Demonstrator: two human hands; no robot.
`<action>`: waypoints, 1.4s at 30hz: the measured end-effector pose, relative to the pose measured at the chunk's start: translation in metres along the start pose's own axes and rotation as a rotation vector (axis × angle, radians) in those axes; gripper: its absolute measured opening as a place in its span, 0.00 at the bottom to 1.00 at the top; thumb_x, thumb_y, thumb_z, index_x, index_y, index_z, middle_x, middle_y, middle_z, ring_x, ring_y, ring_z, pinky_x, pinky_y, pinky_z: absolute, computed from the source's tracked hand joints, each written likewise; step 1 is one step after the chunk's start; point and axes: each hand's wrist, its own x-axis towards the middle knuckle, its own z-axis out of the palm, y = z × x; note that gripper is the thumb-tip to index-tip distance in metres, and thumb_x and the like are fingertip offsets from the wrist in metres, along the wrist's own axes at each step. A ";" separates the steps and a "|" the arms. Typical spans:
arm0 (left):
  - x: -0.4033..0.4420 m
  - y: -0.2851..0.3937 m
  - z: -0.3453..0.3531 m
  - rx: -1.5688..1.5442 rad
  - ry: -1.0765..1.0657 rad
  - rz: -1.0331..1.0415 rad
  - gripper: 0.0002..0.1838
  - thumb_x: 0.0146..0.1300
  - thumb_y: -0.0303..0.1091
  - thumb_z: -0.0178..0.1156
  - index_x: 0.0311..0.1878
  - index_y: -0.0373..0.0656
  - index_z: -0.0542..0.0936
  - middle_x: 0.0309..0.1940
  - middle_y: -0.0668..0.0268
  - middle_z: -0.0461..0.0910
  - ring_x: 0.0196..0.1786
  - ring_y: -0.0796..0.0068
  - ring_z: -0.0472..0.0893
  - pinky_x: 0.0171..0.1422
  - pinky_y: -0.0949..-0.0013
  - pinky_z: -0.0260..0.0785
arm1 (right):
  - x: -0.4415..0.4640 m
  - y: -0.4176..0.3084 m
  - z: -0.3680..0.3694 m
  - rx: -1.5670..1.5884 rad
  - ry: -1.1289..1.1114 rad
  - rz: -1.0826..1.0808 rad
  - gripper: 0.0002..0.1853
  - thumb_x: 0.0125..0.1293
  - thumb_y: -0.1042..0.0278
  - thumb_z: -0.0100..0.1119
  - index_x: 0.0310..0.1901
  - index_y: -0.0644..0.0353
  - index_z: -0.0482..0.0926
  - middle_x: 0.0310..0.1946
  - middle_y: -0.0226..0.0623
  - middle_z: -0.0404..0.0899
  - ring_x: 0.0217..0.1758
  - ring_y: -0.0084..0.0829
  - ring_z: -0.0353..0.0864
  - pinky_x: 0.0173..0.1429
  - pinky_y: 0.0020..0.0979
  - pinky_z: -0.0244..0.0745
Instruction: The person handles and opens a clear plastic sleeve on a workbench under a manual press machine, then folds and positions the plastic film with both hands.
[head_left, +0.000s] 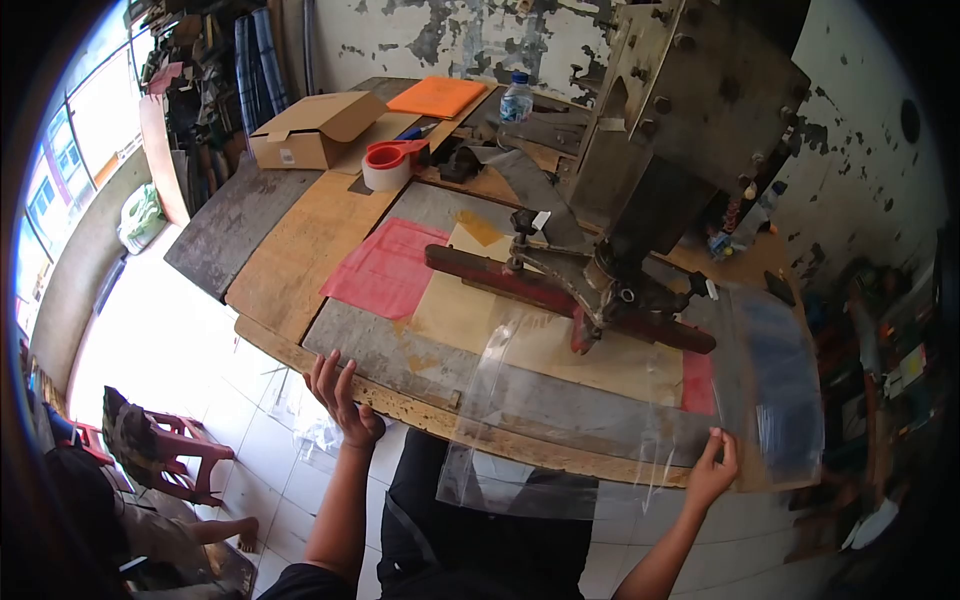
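A clear plastic sheet (545,420) lies across the front of the machine's bed and hangs over the table edge above my lap. My right hand (710,468) pinches the sheet's right side at the front edge. At the left, my left hand (345,402) rests against the wooden table edge with its fingers apart, holding nothing. Over the bed stands a heavy metal press (640,200), its dark red bar (510,277) running crosswise above a tan board (450,310) and a pink-red sheet (390,268). Part of the plastic passes close to the bar.
A stack of clear plastic sheets (785,400) lies at the right. Behind are a cardboard box (300,130), a tape roll in a red dispenser (388,165), an orange packet (437,97) and a water bottle (516,100). A red stool (180,450) and another person's foot (245,535) are at lower left.
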 end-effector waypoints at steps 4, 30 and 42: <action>0.000 0.003 -0.003 -0.015 -0.011 -0.030 0.36 0.77 0.62 0.34 0.63 0.42 0.79 0.67 0.50 0.75 0.76 0.43 0.66 0.83 0.39 0.42 | 0.012 -0.016 -0.002 0.020 -0.093 -0.026 0.10 0.77 0.68 0.59 0.45 0.67 0.84 0.43 0.42 0.85 0.49 0.40 0.84 0.56 0.37 0.76; 0.016 0.020 -0.021 -0.038 -0.096 -0.067 0.34 0.77 0.59 0.34 0.62 0.42 0.79 0.65 0.51 0.77 0.74 0.46 0.69 0.83 0.40 0.42 | 0.061 -0.071 0.019 0.793 -0.563 0.320 0.08 0.71 0.69 0.68 0.43 0.64 0.81 0.32 0.25 0.79 0.32 0.15 0.73 0.37 0.21 0.66; 0.118 0.128 -0.005 -0.559 -0.885 -0.014 0.28 0.76 0.54 0.45 0.56 0.38 0.83 0.61 0.53 0.81 0.70 0.53 0.74 0.85 0.45 0.43 | -0.003 -0.028 0.012 1.123 -0.261 0.249 0.12 0.77 0.63 0.60 0.55 0.56 0.73 0.39 0.26 0.76 0.42 0.22 0.78 0.42 0.29 0.77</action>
